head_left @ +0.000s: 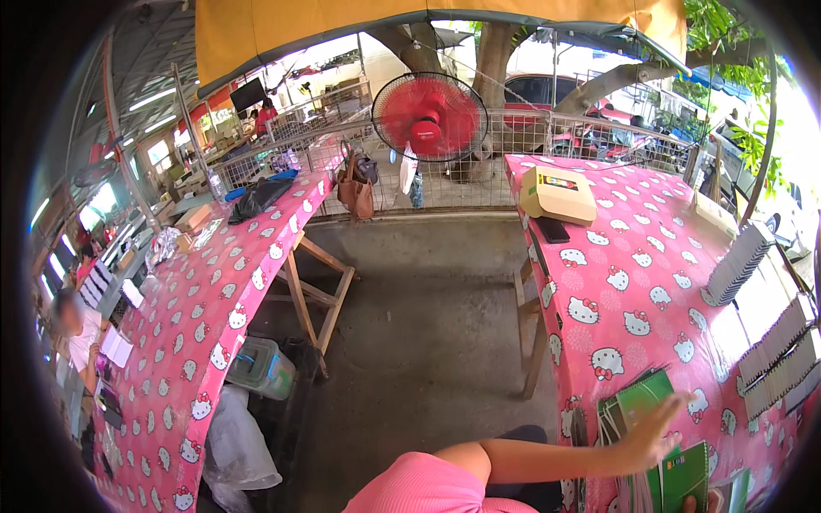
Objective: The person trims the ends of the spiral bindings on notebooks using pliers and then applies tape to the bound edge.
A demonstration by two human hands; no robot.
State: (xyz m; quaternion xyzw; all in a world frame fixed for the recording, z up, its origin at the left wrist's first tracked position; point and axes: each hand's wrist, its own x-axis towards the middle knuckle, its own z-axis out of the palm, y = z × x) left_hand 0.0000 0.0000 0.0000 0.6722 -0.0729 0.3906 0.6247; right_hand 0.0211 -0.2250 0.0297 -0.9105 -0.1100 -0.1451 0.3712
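My left arm in a pink sleeve reaches across to the right-hand table. My left hand (646, 443) is open, its fingers stretched out and slightly blurred, above a stack of green spiral notebooks (643, 396). Nearer to me, another green notebook (684, 475) stands tilted at the stack's front. At its lower edge a few fingertips of my right hand (691, 505) show, closed on this notebook; the rest of that hand is cut off by the picture's lower edge.
Rows of spiral-bound books (776, 346) and an upright stack (740, 263) line the table's right side. A cardboard box (558, 195) and a dark phone (552, 230) lie farther off. Left are another pink-covered table (171, 376), a plastic bin (261, 368) and a seated person (81, 333). A red fan (429, 117) stands ahead.
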